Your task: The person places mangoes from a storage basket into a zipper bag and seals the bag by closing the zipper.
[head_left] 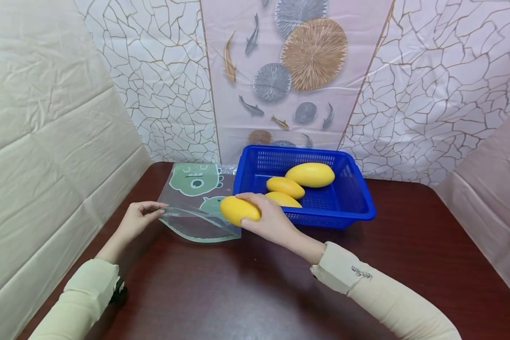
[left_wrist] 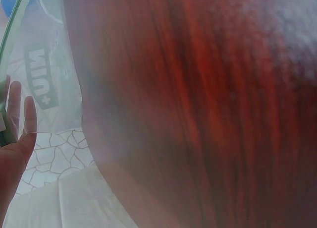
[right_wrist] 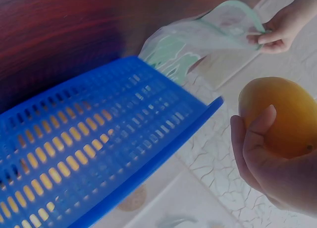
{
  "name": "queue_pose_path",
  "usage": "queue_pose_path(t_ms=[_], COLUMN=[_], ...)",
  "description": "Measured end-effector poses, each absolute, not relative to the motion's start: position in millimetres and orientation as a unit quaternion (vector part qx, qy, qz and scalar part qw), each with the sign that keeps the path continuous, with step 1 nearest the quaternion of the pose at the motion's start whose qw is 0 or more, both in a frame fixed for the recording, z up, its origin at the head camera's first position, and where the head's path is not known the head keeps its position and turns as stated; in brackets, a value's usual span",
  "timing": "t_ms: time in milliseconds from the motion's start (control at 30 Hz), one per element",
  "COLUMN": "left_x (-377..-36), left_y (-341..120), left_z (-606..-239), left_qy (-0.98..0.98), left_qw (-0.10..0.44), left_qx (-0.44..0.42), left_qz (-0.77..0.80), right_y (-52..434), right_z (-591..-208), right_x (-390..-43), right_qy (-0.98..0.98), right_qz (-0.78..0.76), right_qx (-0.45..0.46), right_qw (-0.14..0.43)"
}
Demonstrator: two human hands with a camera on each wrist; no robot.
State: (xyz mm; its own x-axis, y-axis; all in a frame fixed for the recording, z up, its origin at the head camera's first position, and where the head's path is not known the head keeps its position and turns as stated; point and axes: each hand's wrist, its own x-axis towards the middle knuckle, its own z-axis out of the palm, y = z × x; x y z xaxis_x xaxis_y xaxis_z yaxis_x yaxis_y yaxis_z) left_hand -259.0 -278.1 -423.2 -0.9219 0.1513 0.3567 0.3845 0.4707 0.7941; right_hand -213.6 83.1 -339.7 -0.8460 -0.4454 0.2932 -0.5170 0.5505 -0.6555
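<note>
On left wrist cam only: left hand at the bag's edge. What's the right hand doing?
Observer: Right hand grips a yellow fruit.
Operator: In the bag yet?
Observer: No. The right wrist view shows it outside, with a gap between them.
Operator: Any more fruit around?
Observer: Yes, three more fruits in a blue basket, right of the bag in the head view.

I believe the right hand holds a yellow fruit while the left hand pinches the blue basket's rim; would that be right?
Not quite: the left hand pinches the edge of the plastic bag, not the blue basket, as the head view shows; the right hand does hold a yellow fruit.
</note>
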Motion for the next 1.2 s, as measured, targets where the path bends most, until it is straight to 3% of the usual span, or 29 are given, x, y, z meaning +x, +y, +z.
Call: queue_pose_path(t_ms=[533,1200], left_x=[-258,-256], left_y=[-277,-278], left_z=[-422,-424], left_qy=[-0.844,-0.840], left_qw=[0.125,0.130], left_qx=[-0.164,-0.164], left_qz=[-0.494,-0.500], right_y=[53,25], right_z=[-364,-384], right_x=[-205,-208], right_qy=[-0.850,-0.850], right_qz=[0.421,0.385], right_qx=[0.316,0.359], right_qw=[-0.013,-0.019])
